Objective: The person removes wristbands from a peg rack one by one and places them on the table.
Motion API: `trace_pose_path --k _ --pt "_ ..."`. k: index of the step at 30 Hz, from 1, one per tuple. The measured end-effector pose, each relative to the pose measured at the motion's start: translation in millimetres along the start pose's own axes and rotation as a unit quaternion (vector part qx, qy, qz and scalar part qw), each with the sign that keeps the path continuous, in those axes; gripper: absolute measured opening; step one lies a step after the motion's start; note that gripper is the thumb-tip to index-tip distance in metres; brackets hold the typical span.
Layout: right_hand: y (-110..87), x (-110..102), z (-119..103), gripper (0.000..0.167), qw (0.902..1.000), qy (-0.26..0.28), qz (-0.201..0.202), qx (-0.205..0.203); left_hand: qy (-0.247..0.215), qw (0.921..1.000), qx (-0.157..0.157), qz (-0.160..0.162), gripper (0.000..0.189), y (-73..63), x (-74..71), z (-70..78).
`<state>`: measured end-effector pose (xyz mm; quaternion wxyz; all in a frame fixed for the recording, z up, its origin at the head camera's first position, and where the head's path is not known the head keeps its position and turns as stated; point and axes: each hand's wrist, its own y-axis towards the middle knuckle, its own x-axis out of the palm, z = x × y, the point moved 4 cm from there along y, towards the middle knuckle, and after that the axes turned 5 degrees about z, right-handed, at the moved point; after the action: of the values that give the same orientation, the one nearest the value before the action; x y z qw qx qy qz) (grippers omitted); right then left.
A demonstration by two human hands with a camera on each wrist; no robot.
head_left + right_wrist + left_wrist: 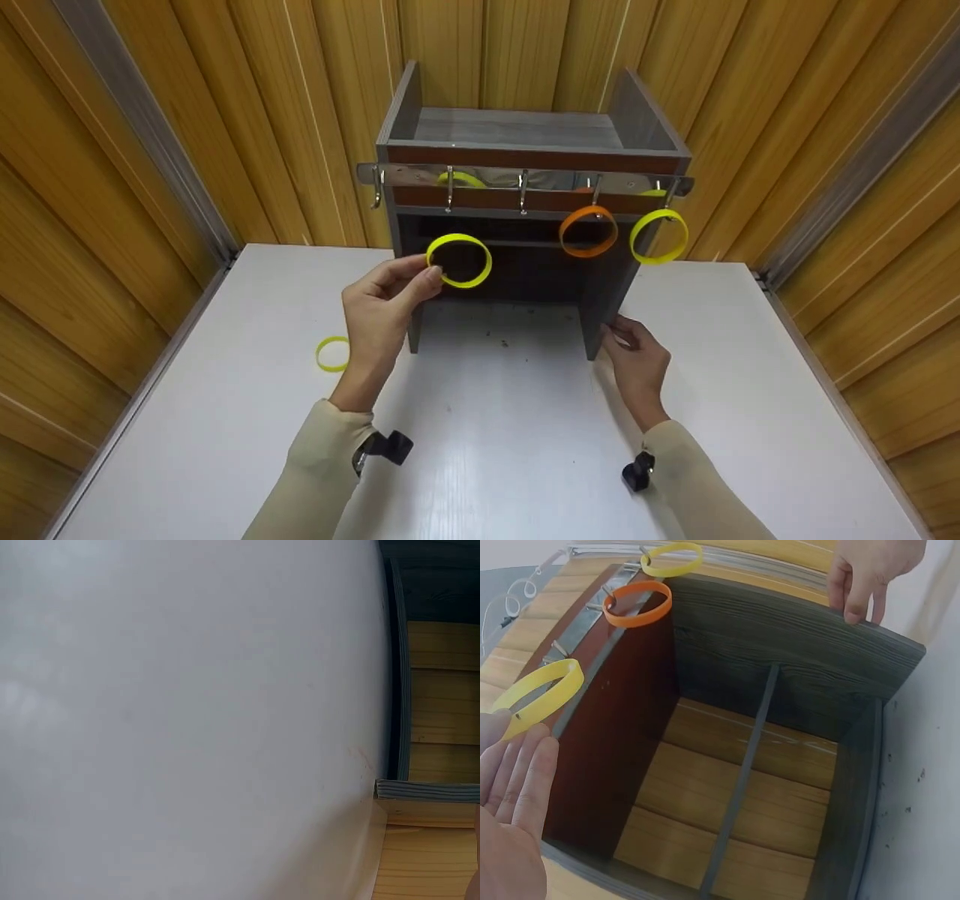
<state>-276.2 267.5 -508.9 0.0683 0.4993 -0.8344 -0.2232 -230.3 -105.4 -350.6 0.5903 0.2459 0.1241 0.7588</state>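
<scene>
Yellow ring point(457, 238) is pinched at its left edge by the left hand point(382, 307), with the thumb in front. It is up in the air, in front of the gray shelf box point(405, 109) and below the second hook point(450, 193) from the left. Behind the grip, the box has a tray-like top and a big open space under it, with a thin gray strip point(742, 776) across. Above the grip runs a shiny metal bar point(491, 178) with five hooks. Right of the grip, an orange ring point(589, 253) hangs on the fourth hook and a hanging yellow ring point(660, 260) on the end one.

Low and to the right of the grip, the right hand point(637, 360) holds the front edge of the box's side wall point(611, 300). A wide gap lies between the pinched ring and the orange one. Below the grip, the white table point(510, 450) spreads out, and a loose yellow ring point(319, 355) lies on it, down to the left. Wood walls point(517, 45) stand around.

The pinched ring is round, thin and bright yellow, like a bracelet. Its hole faces the person.
</scene>
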Motion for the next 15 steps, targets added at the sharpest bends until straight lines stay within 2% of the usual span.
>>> trace_pose_path --k 7,15 --pt "0.3 -0.5 -1.5 0.019 1.0000 0.003 0.002 -0.005 0.011 0.9996 -0.016 0.018 0.021 -4.5 -18.6 -12.6" --pt "-0.4 0.6 -2.3 0.021 0.9999 -0.007 0.006 -0.006 0.044 0.9973 -0.037 0.047 0.021 -10.0 -40.9 -25.7"
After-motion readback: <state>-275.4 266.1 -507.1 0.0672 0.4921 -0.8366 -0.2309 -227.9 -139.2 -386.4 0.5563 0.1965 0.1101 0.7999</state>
